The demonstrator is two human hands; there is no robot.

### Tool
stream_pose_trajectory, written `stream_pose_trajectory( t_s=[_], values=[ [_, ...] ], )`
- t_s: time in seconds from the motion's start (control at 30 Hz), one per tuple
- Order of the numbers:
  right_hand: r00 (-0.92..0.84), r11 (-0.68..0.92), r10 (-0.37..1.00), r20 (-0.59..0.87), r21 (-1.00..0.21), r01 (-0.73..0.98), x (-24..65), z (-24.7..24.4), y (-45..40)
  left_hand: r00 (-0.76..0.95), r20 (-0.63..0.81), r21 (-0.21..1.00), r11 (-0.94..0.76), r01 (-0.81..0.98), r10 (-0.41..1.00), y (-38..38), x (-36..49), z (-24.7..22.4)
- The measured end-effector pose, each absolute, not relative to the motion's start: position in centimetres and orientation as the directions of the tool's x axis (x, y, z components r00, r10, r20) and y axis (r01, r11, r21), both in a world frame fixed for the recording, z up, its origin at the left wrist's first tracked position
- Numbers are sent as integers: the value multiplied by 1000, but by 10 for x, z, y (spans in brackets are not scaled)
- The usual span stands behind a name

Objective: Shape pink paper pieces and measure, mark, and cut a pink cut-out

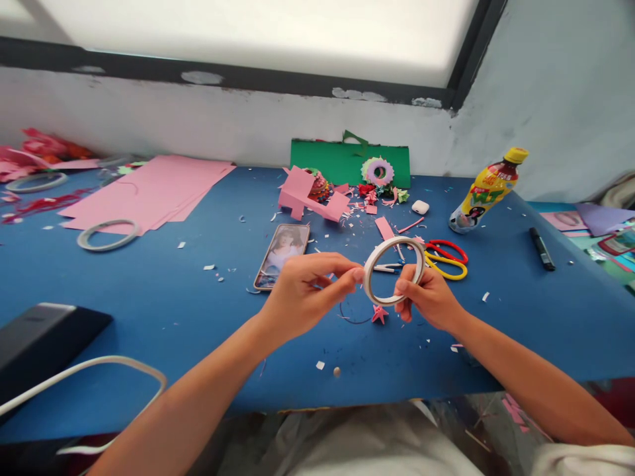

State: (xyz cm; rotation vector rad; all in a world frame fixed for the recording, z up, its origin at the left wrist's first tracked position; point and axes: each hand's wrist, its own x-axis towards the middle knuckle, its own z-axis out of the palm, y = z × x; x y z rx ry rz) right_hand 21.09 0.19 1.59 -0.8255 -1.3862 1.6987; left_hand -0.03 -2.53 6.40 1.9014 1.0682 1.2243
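A roll of white tape (368, 283) is held up on edge above the blue table. My right hand (427, 296) grips its lower right side, with the fingers through the ring and the thumb at the rim. My left hand (310, 284) pinches at the roll's left edge with thumb and forefinger; whether a loose tape end is between them is too small to tell. Just below the roll lies a small pink paper star (380, 314). Behind it are scissors with red and yellow handles (449, 270), their blades partly hidden. A phone (284, 254) lies beyond my left hand.
Pink paper sheets (153, 188) and another tape roll (85, 239) lie left on the table (198, 330). Pink cutouts (297, 185), a green sheet (327, 155) and scraps are at the back. A bottle (483, 195) and marker (542, 249) stand and lie right; a dark box (54, 337) and white cable (119, 360) are front left.
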Motion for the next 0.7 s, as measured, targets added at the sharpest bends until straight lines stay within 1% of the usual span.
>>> stream_pose_trajectory(
  t_s=[0.13,0.2,0.27,0.33,0.4,0.47,0.63,0.7],
  values=[
    [-463,-104,886,-18,-982,-159,212,16,3,214,413,836,-462,295,885,-25,0,63],
    [-483,-149,874,-51,-974,-168,213,15,4,215,425,829,-474,297,879,-25,1,62],
    [-521,-210,848,-96,-964,-164,214,15,6,222,473,788,-522,328,853,-24,1,60],
    [-544,-251,828,-135,-957,-144,215,15,7,248,567,690,-617,378,786,-24,0,58],
    [-546,-271,821,-164,-955,-122,216,15,9,286,665,554,-713,431,690,-23,-1,55],
    [-551,-291,813,-189,-951,-103,217,15,10,332,726,420,-771,479,602,-22,-3,53],
    [-586,-374,769,-257,-923,-86,217,15,11,468,773,95,-806,584,429,-20,-4,50],
    [-597,-429,743,-301,-900,-80,216,16,10,508,768,6,-799,602,389,-21,-4,51]
  ],
)
